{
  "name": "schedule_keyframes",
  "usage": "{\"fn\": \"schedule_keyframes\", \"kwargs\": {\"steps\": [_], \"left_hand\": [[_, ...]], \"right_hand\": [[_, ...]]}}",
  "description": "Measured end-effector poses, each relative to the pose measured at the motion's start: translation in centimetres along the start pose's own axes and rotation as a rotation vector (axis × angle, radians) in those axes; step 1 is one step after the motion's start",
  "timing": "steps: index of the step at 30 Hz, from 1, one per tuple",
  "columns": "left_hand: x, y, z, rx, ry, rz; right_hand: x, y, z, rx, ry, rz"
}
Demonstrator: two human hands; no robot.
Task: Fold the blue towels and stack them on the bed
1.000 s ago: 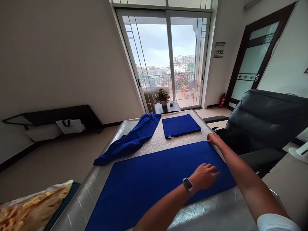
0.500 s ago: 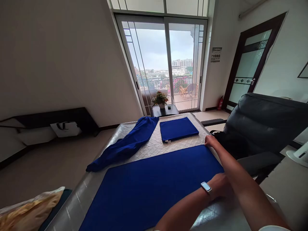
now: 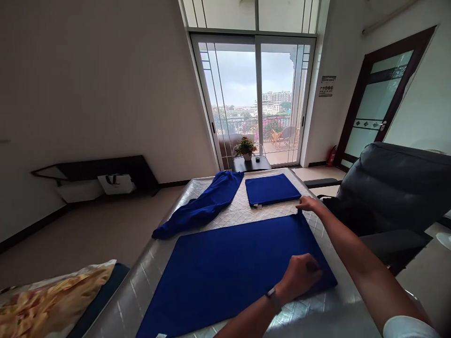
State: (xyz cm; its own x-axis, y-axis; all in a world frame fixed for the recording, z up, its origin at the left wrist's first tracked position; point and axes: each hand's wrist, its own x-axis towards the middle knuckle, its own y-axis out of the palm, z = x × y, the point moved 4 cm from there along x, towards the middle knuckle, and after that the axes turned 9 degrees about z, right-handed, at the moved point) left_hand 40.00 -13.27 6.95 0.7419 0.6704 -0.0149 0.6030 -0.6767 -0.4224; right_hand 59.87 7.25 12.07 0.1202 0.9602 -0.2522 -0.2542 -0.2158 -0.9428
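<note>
A blue cloth (image 3: 225,267) is spread flat on a quilted silver mattress (image 3: 144,281). My right hand (image 3: 307,203) pinches its far right corner, which is lifted a little off the mattress. Over the right part of the same cloth is my left hand (image 3: 299,274), with a band on its wrist; its curled fingers are smeared by motion, and I cannot tell whether they touch the fabric. Just beyond the cloth lies a neatly folded blue cloth (image 3: 273,189) with a white tag. A crumpled blue cloth (image 3: 202,204) stretches along the mattress's left side.
A black armchair (image 3: 398,183) stands close on the right of the mattress. Patterned yellow fabric (image 3: 66,300) is low at the left. A small table (image 3: 252,164) with a potted plant (image 3: 245,148) stands before the sliding glass door (image 3: 259,103).
My left hand has come away from the cloth's near right side, moving left and over it. My right hand has raised the far right corner slightly. The view has turned a little left.
</note>
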Motion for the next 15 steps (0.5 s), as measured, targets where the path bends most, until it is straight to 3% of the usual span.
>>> {"fn": "schedule_keyframes", "kwargs": {"steps": [4,8,15], "left_hand": [[-6.9,-4.4,0.6,-0.189,-0.051,-0.187],[-14.4,-8.9,1.3,-0.274,-0.049,-0.391],[-27.6,-15.1,5.7,-0.314,-0.202,-0.932]], "right_hand": [[-0.5,-0.3,6.7,0.258,-0.213,0.053],[-1.3,0.5,15.5,0.49,-0.451,0.077],[-3.1,5.2,32.9,0.59,-0.75,0.136]]}}
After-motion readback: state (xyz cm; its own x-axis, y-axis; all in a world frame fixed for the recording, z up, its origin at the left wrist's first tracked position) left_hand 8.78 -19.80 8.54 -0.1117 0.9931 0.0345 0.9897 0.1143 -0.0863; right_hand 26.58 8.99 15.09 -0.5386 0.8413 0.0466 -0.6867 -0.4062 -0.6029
